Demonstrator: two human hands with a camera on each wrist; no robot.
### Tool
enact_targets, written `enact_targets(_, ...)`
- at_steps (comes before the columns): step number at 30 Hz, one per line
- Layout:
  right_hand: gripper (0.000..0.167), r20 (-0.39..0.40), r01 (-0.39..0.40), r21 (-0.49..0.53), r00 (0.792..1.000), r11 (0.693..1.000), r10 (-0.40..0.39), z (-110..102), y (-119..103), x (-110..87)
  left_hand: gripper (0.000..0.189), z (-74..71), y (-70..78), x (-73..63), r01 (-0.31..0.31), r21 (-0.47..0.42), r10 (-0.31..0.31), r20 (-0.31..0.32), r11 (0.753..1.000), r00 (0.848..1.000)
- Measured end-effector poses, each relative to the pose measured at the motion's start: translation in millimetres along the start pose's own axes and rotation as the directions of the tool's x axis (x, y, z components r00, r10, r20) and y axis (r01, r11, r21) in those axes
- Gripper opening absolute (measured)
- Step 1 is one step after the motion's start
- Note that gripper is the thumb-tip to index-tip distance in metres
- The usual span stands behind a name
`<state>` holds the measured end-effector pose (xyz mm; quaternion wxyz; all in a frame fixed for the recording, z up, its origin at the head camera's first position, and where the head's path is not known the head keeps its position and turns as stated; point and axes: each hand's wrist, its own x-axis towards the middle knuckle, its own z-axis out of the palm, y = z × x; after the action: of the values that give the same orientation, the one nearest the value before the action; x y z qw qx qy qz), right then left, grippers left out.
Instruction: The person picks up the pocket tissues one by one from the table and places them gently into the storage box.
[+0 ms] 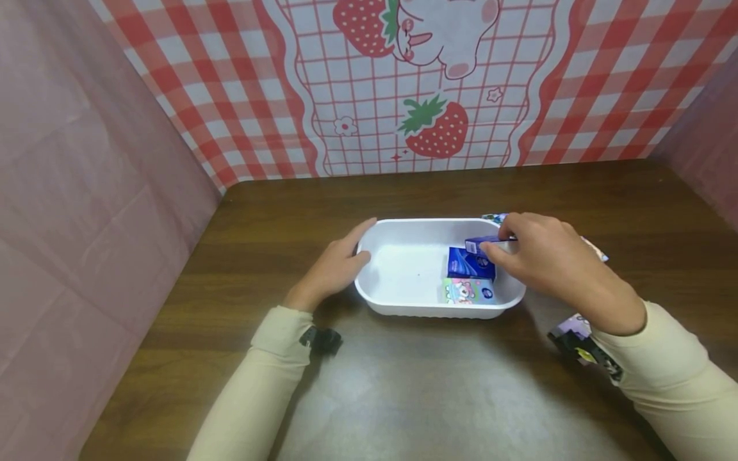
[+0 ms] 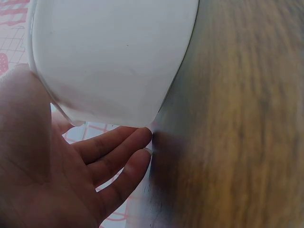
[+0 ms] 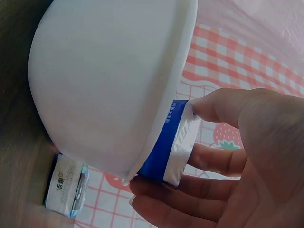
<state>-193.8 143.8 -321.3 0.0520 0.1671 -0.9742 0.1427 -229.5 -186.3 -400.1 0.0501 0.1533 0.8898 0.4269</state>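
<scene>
A white oval plastic basin (image 1: 403,278) stands on the table. My left hand (image 1: 332,267) grips its left end, thumb at the rim; the left wrist view shows the fingers (image 2: 118,156) against the outer wall. Over the basin's right end, my right hand (image 1: 539,256) pinches a blue tissue pack (image 3: 166,147) between thumb and fingers. Below it inside the basin lie another blue tissue pack (image 1: 461,264) and a pastel tissue pack with a cartoon bear (image 1: 461,291). The held pack's far end is partly covered by my right hand.
Behind the basin's right rim lies a patterned pack (image 1: 493,218); the right wrist view shows a white-sided tissue pack (image 3: 65,185) on the table. A pale-edged pack (image 1: 596,248) and a purple pack (image 1: 576,325) lie partly hidden by my right arm. A strawberry-print cloth (image 1: 438,131) hangs behind.
</scene>
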Motion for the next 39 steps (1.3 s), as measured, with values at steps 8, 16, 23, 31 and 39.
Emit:
enact_targets(8,0.038,0.025,0.005,-0.045,1.0,0.999,-0.004,-1.3,-1.5,-1.0,0.061,0.0,1.0,0.2,-0.003,0.005,0.003,0.001,1.0,1.0)
enact_targets(16,0.04,0.069,0.025,-0.079,0.997,0.997,-0.019,-2.0,-3.0,-2.9,0.062,-0.7,0.1,-0.7,0.002,-0.007,-0.002,0.011,1.0,1.0)
enact_targets(23,0.043,0.093,0.051,-0.098,0.995,0.994,-0.042,-1.7,-3.7,-3.6,0.061,-1.1,2.7,-1.3,0.007,-0.005,-0.007,0.012,1.0,1.0)
enact_targets(31,0.048,0.109,0.08,-0.101,0.992,0.992,-0.069,-2.3,-3.4,-5.3,0.062,-0.9,1.5,-0.4,0.001,-0.007,-0.001,0.01,1.0,1.0)
enact_targets(39,0.05,0.12,0.086,-0.114,0.99,0.99,-0.072,-2.7,-3.8,-6.4,0.062,-0.8,1.8,-0.6,-0.001,-0.011,0.001,0.009,1.0,1.0)
